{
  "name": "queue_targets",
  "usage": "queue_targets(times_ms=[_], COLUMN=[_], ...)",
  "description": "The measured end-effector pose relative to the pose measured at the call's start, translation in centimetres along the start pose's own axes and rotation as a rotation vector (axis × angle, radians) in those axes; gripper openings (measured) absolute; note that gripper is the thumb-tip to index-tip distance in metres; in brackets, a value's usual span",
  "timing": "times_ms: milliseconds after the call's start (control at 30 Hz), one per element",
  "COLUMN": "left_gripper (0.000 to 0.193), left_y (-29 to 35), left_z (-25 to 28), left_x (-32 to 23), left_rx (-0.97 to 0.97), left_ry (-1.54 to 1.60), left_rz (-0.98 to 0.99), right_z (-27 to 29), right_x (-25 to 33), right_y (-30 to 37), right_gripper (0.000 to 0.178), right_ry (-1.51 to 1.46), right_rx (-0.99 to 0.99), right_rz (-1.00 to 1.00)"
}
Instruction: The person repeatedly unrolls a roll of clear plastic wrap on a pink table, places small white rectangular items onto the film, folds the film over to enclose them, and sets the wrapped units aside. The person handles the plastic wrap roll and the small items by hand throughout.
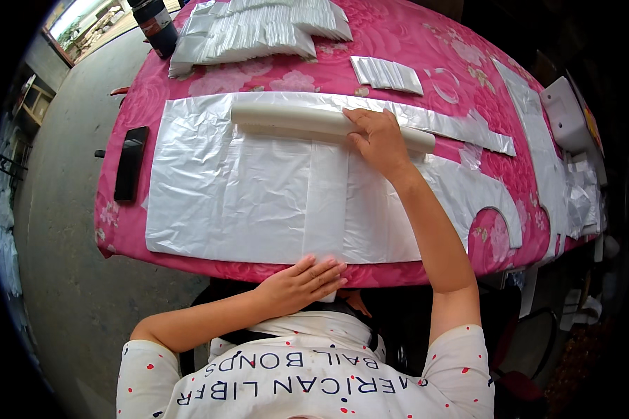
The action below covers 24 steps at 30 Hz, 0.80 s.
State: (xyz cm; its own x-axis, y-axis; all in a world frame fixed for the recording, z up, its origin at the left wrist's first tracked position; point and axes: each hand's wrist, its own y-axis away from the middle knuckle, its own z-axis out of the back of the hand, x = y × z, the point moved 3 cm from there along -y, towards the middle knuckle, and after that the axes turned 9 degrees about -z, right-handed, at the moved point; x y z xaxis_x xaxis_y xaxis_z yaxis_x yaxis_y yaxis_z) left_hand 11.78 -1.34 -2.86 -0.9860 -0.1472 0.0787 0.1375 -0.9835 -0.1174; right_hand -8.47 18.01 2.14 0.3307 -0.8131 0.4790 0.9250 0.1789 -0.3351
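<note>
A white plastic carrier bag (pixel 272 188) lies flat across the table, its cut-out handle end toward the right. Over its far part rests a long white tube (pixel 293 120), roughly crosswise to me. My right hand (pixel 379 136) grips this tube right of its middle, thumb on the near side and fingers over the top. At the near table edge my left hand (pixel 304 283) lies flat, fingers stretched out and close together, fingertips by the bag's near edge. Nothing shows in the left hand; its palm is hidden.
Folded white bags (pixel 258 31) are stacked at the far left, beside a dark bottle (pixel 155 28). A smaller folded stack (pixel 386 75) lies beyond the tube. A black phone (pixel 131 164) sits at left. More white bags (pixel 538 150) and a white container (pixel 565 112) stand at right.
</note>
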Motion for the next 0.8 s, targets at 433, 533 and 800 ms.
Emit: queue_targets(times_ms=[433, 533, 800], left_gripper=[0.044, 0.048, 0.056], left_y=[1.9, 2.0, 0.2], left_z=[2.1, 2.2, 2.6], left_x=[2.8, 4.0, 6.5], left_rx=[-0.218, -0.371, -0.268], left_ry=[0.367, 0.361, 0.348], left_rz=[0.053, 0.040, 0.315], right_z=[0.4, 0.7, 0.7], right_x=[6.8, 7.3, 6.1], right_y=[12.4, 13.4, 13.6], right_gripper=[0.050, 0.045, 0.033], right_ry=[-0.286, -0.260, -0.178], right_rx=[0.472, 0.414, 0.221], right_rz=[0.282, 0.255, 0.224])
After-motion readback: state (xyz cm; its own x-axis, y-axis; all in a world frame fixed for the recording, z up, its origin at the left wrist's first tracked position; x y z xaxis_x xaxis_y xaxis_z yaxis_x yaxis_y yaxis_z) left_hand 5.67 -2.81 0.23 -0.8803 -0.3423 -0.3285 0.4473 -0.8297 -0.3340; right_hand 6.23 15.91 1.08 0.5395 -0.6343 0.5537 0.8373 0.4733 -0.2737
